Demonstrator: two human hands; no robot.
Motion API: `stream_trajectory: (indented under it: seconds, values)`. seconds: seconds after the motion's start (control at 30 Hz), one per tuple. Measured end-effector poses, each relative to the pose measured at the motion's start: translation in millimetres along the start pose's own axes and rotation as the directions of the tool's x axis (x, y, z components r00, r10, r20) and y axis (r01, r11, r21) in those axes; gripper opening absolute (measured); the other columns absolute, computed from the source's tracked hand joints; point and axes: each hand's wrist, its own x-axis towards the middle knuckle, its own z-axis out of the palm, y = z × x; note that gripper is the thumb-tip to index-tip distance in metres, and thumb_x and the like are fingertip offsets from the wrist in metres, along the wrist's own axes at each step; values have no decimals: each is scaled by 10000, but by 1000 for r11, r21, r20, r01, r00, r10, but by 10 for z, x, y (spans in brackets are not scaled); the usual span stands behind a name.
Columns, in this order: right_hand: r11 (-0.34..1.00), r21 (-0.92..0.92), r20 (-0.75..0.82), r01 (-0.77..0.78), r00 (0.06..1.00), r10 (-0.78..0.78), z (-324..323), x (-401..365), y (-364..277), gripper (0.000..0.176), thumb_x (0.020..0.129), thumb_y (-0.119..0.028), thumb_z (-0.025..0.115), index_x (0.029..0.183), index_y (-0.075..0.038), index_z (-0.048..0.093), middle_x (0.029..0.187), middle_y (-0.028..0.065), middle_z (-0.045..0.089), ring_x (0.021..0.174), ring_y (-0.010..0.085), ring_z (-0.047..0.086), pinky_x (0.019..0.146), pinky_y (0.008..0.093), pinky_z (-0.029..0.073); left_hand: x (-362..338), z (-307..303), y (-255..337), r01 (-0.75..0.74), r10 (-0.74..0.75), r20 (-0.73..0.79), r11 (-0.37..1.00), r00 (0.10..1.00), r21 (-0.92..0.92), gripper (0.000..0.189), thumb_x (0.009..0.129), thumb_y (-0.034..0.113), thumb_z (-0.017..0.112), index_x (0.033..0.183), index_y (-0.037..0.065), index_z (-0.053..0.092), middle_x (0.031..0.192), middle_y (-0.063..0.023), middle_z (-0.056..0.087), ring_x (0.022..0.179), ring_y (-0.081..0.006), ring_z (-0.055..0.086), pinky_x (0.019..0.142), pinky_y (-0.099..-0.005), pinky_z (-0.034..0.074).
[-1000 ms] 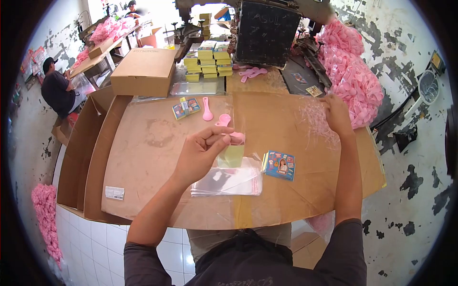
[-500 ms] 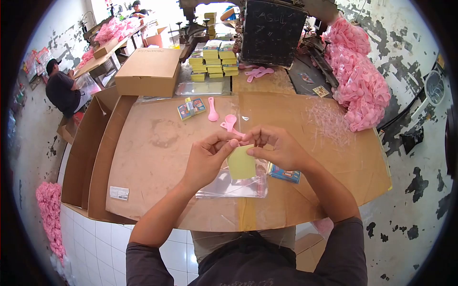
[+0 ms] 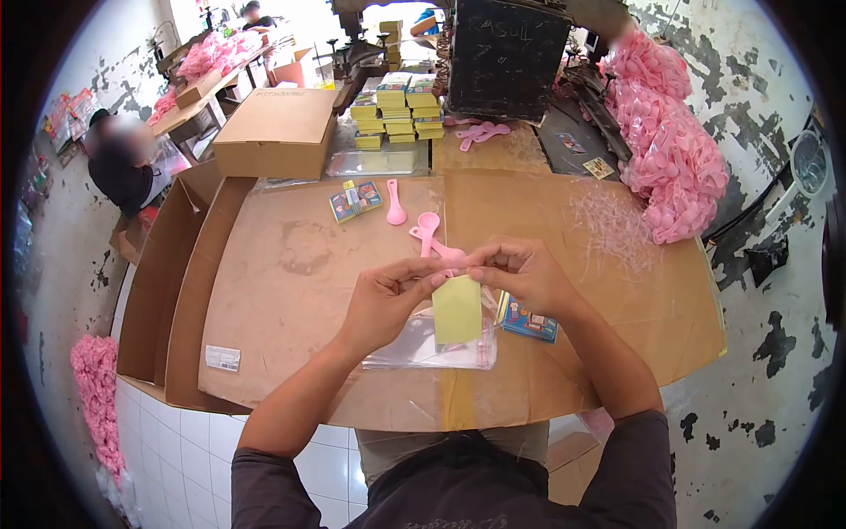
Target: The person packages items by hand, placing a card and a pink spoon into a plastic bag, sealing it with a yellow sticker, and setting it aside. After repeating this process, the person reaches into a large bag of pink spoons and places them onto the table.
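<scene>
My left hand (image 3: 388, 295) and my right hand (image 3: 515, 278) meet over the cardboard surface, fingers pinched at the top edge of a yellow-green card (image 3: 457, 310) that hangs between them. Whether a clear bag is around the card cannot be made out. Beneath it lie clear plastic bags (image 3: 405, 348). A stack of blue printed cards (image 3: 529, 319) sits by my right wrist. Just beyond my fingers are pink spoons (image 3: 427, 227). Another pink spoon (image 3: 395, 204) lies farther left, beside a banded card bundle (image 3: 356, 202).
A closed cardboard box (image 3: 275, 123), stacked card bundles (image 3: 397, 106) and a black box (image 3: 502, 60) stand at the back. Pink spoons heap up (image 3: 674, 159) at right, near plastic strips (image 3: 612, 225). An open carton (image 3: 167, 291) borders the left. A person (image 3: 123, 167) sits farther left.
The yellow-green card has moved slightly right and down and now hangs straighter. My fingertips have drawn closer together. The seated person at left has turned their head.
</scene>
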Motion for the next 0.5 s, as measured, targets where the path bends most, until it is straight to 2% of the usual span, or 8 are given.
stream_trajectory:
  seconds: [0.13, 0.23, 0.33, 0.4, 0.5]
  values:
    - [999, -40, 13, 20, 1000, -19, -61, -18, 26, 135, 995, -25, 680, 1111, 27, 724, 1052, 47, 721, 969, 96, 676, 855, 260, 536, -5, -29, -47, -39, 37, 21, 997, 999, 64, 261, 1019, 60, 663, 1259, -32, 710, 1171, -99, 756, 1052, -135, 700, 919, -278, 583]
    - [993, -43, 12, 114, 993, -114, -67, -7, 63, 145, 980, 34, 653, 1104, 20, 727, 1035, 41, 718, 925, 98, 671, 828, 256, 527, 2, -118, -90, -91, 79, 90, 985, 993, 143, 253, 1016, 36, 652, 1253, -24, 718, 1188, -101, 755, 1070, -135, 694, 933, -286, 579]
    - [995, -6, 27, 97, 995, -97, -78, -12, 68, 172, 967, 48, 642, 1103, 15, 741, 1038, 51, 718, 897, 101, 662, 801, 254, 515, 7, -134, -85, -131, 109, 139, 977, 984, 167, 249, 1017, 36, 645, 1246, -28, 721, 1197, -111, 752, 1092, -147, 692, 950, -299, 575]
    - [987, -101, 38, 122, 992, -119, -118, -22, 62, 175, 965, 35, 641, 1099, 17, 753, 1041, 54, 718, 893, 100, 659, 792, 254, 512, 2, -126, -53, -147, 119, 163, 974, 979, 175, 251, 1030, 67, 635, 1243, -35, 719, 1200, -119, 750, 1105, -162, 693, 959, -309, 575]
    - [987, -137, 62, 79, 996, -71, -168, -25, -21, 161, 971, -13, 664, 1093, 17, 766, 1043, 60, 720, 896, 100, 656, 786, 257, 512, 4, -171, -95, -62, 69, 146, 997, 987, -53, 278, 1053, 155, 614, 1234, -22, 729, 1192, -128, 750, 1057, -177, 714, 954, -330, 583]
